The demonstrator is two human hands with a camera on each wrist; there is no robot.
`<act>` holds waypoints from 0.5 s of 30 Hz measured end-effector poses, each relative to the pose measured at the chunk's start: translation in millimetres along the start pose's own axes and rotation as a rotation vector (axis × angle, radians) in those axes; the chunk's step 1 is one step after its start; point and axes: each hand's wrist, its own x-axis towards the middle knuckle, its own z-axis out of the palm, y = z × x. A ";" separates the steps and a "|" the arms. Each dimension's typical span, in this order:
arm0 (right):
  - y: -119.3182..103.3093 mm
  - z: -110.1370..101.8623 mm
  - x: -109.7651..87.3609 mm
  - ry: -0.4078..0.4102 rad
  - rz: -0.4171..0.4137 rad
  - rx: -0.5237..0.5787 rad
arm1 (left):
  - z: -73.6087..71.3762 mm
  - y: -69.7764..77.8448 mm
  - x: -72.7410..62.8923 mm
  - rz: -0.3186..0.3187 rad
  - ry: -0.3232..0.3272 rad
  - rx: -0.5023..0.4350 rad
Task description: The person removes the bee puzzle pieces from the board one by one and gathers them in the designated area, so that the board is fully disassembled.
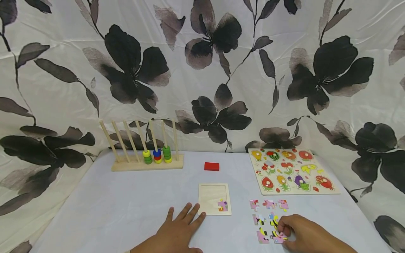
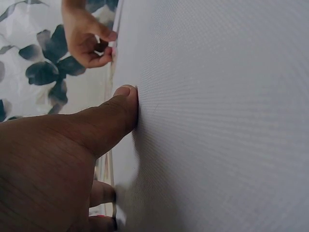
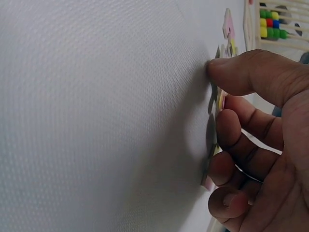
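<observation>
My left hand point(image 1: 178, 230) lies spread on the white tabletop, its fingertips at the lower-left edge of a square wooden puzzle tray point(image 1: 209, 196). One pink jigsaw piece point(image 1: 223, 205) sits in the tray's lower-right corner. My right hand point(image 1: 300, 230) is over the loose pieces to the right; its thumb and curled fingers pinch the edge of a pink-and-yellow puzzle piece point(image 1: 278, 239) at the lower right of the group. Several other pieces point(image 1: 258, 219) lie in rough rows beside it. In the right wrist view, the thumb point(image 3: 231, 72) and fingers partly hide the pieces.
Behind the tray lies a red block point(image 1: 211, 166). A wooden bead stacker point(image 1: 147, 167) with upright pegs and coloured rings stands at the back left. A fruit puzzle board point(image 1: 294, 172) lies at the back right. Floral cloth point(image 1: 202, 70) hangs behind the table.
</observation>
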 end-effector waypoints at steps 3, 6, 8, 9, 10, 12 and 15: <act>-0.2 0.0 0.7 -0.013 0.013 0.007 | 0.2 -0.4 -0.1 0.002 0.000 -0.006; -2.5 -2.5 -0.2 -0.017 0.020 0.010 | 0.3 -0.8 -0.3 0.007 0.002 -0.008; -4.9 -5.9 -0.4 -0.012 -0.004 0.001 | 0.2 -1.0 -0.4 0.010 0.003 -0.006; -6.0 -7.9 -0.9 0.001 -0.036 -0.009 | 0.1 -1.1 -0.4 0.011 0.003 -0.006; -7.2 -10.0 -1.1 0.017 -0.078 -0.020 | 0.0 -1.1 -0.4 0.011 0.003 -0.004; -10.9 -14.4 -0.5 0.043 -0.163 -0.041 | 0.2 -1.3 -0.2 0.010 0.002 -0.004; -18.8 -19.7 1.6 0.081 -0.273 -0.067 | 0.9 -1.6 0.1 0.009 0.000 -0.004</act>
